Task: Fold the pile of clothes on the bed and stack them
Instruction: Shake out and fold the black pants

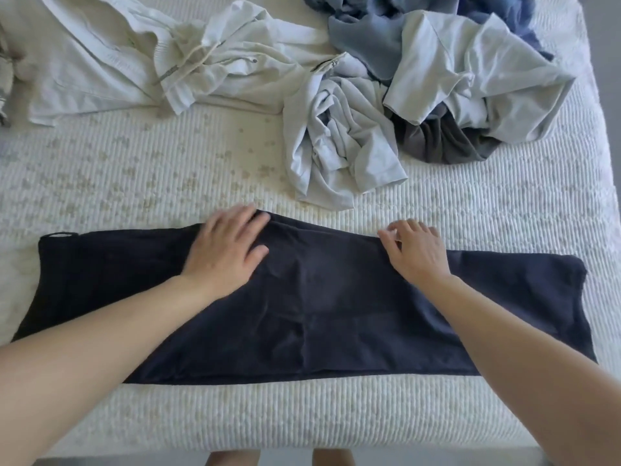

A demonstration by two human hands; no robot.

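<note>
A dark navy garment [319, 314] lies spread flat across the near part of the bed [134, 169], folded lengthwise. My left hand [228, 247] presses flat on its upper edge, left of the middle, fingers straight. My right hand [416, 250] rests on the same edge further right, its fingertips curled onto the edge of the fabric. Beyond it a crumpled pale grey-blue shirt [339, 146] lies loose. A mixed pile of blue, light grey and dark grey clothes [470, 79] sits at the far right.
A cream hooded garment with drawstrings [141, 55] is spread over the far left of the bed. The bed's near edge [285, 442] runs below the navy garment, and its right edge [601, 163] shows beside the pile. White textured cover lies between the navy garment and the clothes.
</note>
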